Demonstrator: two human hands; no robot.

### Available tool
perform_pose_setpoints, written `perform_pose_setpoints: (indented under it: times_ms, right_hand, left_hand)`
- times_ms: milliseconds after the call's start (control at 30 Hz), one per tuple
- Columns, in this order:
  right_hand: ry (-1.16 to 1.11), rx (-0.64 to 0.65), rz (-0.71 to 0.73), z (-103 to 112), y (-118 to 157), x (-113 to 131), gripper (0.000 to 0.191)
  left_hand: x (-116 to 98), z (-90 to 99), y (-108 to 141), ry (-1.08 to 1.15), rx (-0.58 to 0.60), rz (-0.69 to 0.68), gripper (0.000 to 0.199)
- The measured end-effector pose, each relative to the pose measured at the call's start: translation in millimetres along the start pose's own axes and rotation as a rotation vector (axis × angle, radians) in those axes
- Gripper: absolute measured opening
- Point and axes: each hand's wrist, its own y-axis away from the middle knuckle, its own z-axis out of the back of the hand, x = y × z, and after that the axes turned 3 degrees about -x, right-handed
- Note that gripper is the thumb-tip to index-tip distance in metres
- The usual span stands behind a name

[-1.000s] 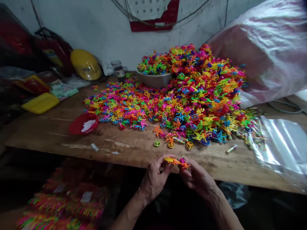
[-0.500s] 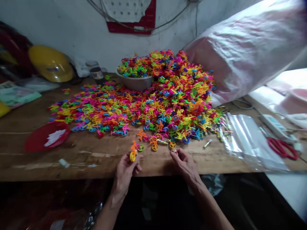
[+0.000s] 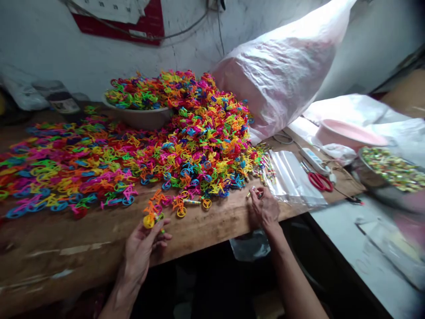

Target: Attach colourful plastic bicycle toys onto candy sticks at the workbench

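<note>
A: Where do the hands lie, and what do they grasp?

B: The left hand [image 3: 143, 248], lower centre of the frame, grasps a small orange toy bicycle with a yellow wheel [image 3: 150, 215], pinched between thumb and fingers just above the front edge of the wooden table [image 3: 66, 235]. The right hand [image 3: 264, 208], right of centre, has its fingers curled onto a small striped tube [image 3: 253, 191] lying on the table; whether it is gripped or only touched cannot be told.

A: Which way does the tube lie from each hand?

B: It sits at the right fingertips, well apart from the left hand, so the right hand is the nearer. Its long axis runs slantwise, from lower left to upper right.

A: And what surrounds it?

B: Just above and to the right lie more such tubes and a flat clear plastic bag [image 3: 292, 177]. To the left spreads a heap of toy bicycles [image 3: 199, 141] in pink, yellow, green, blue and orange, rising to a bowl [image 3: 139, 117] at upper left. Red scissors [image 3: 320, 181] lie further right.
</note>
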Motion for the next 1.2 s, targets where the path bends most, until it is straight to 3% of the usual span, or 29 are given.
perform_pose_setpoints:
  times_ms: [133,333,433,533,600,667,733,833,1000,1100,1200]
  right_hand:
    - [-0.006,0.009,-0.006,-9.3,-7.6,0.6,0.042]
    - [-0.227,0.084,0.006,-5.0,7.9,4.6,0.032]
    - [-0.568,0.282,0.063,-3.1,38.2,28.7,0.029]
    - [-0.917,0.630,0.122,-1.9,79.2,69.7,0.022]
    - [-0.974,0.757,0.185,-0.6,103.0,95.3,0.020]
    - [-0.952,0.806,0.257,0.7,118.9,111.4,0.020]
    - [-0.895,0.807,0.321,1.2,125.8,115.1,0.021]
    - [-0.828,0.724,0.344,-0.6,122.3,102.0,0.022]
    - [-0.525,0.469,0.451,-8.5,98.1,73.9,0.018]
    - [-0.278,0.280,0.468,-15.0,83.7,73.6,0.016]
    - [-0.176,0.232,0.462,-20.8,75.8,82.3,0.013]
  left_hand:
    - [3.2,-11.5,1.8,0.070,0.092,0.000,0.055]
    - [8.3,-0.7,3.9,0.120,0.159,0.054,0.048]
    - [8.1,-2.3,8.9,0.147,0.191,0.069,0.043]
    - [6.6,-9.8,14.8,0.210,0.225,0.065,0.039]
    - [5.0,-12.4,18.6,0.249,0.213,0.051,0.036]
    - [3.1,-10.5,22.0,0.265,0.193,0.033,0.036]
    - [1.6,-3.9,23.5,0.235,0.180,0.018,0.036]
    - [2.5,12.0,18.0,0.038,0.091,-0.056,0.037]
    - [9.2,40.3,-14.3,-0.348,-0.191,-0.287,0.042]
    - [2.2,53.7,-33.5,-0.548,-0.314,-0.403,0.038]
    - [-10.9,60.5,-40.9,-0.831,-0.509,-0.577,0.046]
